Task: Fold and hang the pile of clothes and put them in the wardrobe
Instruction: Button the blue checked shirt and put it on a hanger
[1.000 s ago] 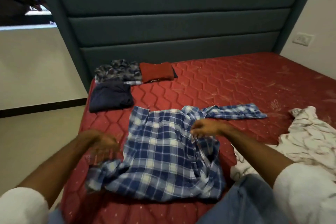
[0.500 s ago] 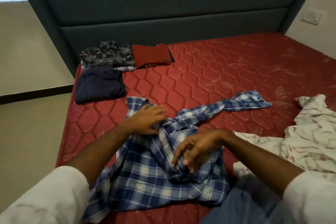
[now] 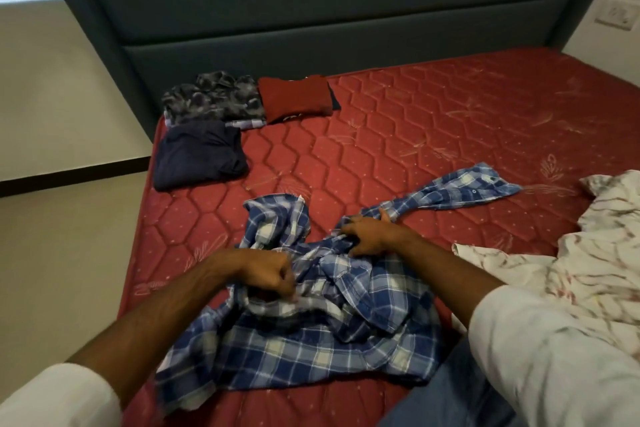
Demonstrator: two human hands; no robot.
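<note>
A blue and white plaid shirt (image 3: 311,347) lies crumpled on the near part of the red mattress (image 3: 433,121), one sleeve stretching out to the right. My left hand (image 3: 273,274) is a closed fist gripping a bunch of the shirt's cloth near its middle. My right hand (image 3: 369,236) rests on the shirt where the sleeve begins, fingers spread and curled into the fabric. Three folded garments sit at the far left of the mattress: a grey patterned one (image 3: 214,97), a dark red one (image 3: 294,97) and a navy one (image 3: 197,154).
A white garment with reddish streaks (image 3: 571,253) lies loose at the right of the mattress. A dark teal padded headboard (image 3: 311,10) stands behind. Bare floor (image 3: 62,270) runs along the bed's left side. A wall socket (image 3: 616,14) is at upper right.
My left hand pulled back from the collar and closed into a fist on the shirt's middle. My right hand moved up toward the sleeve. The shirt is more bunched.
</note>
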